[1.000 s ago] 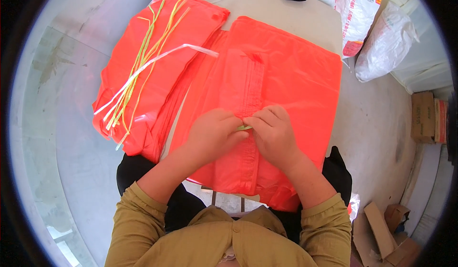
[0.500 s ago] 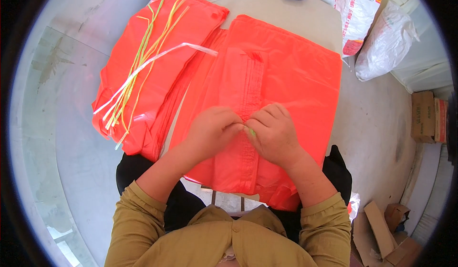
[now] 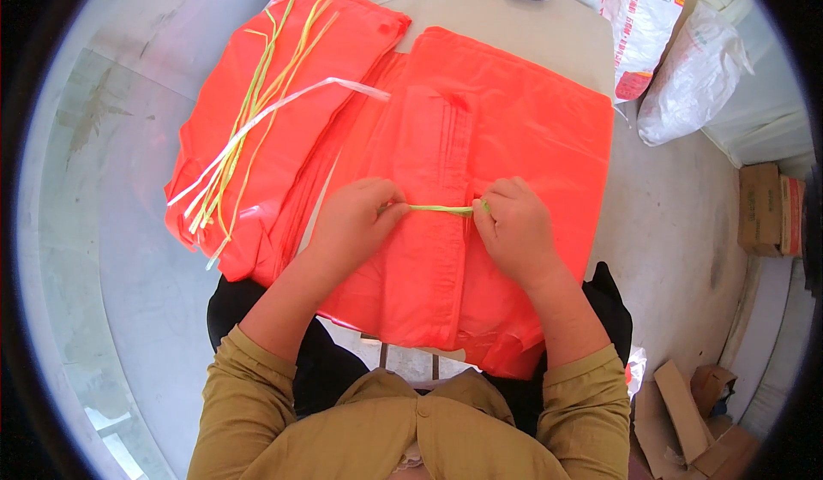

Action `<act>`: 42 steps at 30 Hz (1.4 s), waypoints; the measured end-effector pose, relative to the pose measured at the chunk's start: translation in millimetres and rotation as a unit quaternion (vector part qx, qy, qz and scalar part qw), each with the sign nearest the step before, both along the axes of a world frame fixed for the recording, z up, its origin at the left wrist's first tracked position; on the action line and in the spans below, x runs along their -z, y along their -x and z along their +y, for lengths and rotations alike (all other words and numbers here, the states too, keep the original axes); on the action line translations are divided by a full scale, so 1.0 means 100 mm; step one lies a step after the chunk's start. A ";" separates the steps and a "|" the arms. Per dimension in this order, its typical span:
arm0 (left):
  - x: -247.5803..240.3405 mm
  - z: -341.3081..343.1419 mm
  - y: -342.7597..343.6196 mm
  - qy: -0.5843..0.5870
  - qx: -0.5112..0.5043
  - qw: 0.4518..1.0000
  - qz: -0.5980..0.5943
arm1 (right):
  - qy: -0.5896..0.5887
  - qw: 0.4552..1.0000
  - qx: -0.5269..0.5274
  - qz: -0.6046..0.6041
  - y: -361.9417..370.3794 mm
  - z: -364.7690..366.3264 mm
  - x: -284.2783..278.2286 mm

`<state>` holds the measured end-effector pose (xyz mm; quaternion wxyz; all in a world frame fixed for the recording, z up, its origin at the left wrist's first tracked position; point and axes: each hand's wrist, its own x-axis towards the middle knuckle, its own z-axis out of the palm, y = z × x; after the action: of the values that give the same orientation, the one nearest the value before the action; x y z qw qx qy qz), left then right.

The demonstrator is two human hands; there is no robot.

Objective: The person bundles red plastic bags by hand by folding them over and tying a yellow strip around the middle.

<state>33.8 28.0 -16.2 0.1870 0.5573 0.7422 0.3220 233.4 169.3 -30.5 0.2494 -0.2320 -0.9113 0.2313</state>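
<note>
A folded bundle of red plastic bags (image 3: pixel 424 283) lies lengthwise on a wider stack of red plastic bags (image 3: pixel 540 129). Across the bundle's middle runs a yellow-green plastic tie strip (image 3: pixel 441 208), stretched straight. My left hand (image 3: pixel 360 223) pinches its left end, just past the bundle's left side. At the other end my right hand (image 3: pixel 517 227) is closed on the strip, with a bit of green showing by the thumb. Whether the strip passes under the bundle or is knotted cannot be seen.
To the left, several loose yellow-green and white strips (image 3: pixel 257 111) lie on another stack of red bags (image 3: pixel 343 30). White sacks (image 3: pixel 694 77) stand at the upper right. Cardboard boxes (image 3: pixel 759 210) sit at the right, with opened cardboard (image 3: pixel 681 411) at the lower right.
My hands were together over the bundle's middle. They have moved apart, left and right, and the tie strip now shows pulled taut between them.
</note>
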 end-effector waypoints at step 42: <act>-0.31 -0.05 -0.18 0.049 0.106 0.993 0.008 | -0.085 0.993 -0.068 -0.034 0.28 -0.45 0.12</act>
<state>51.6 22.7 14.4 0.2413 0.6253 0.6956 0.2588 205.2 124.3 -42.1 0.2204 -0.1549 -0.9495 0.1612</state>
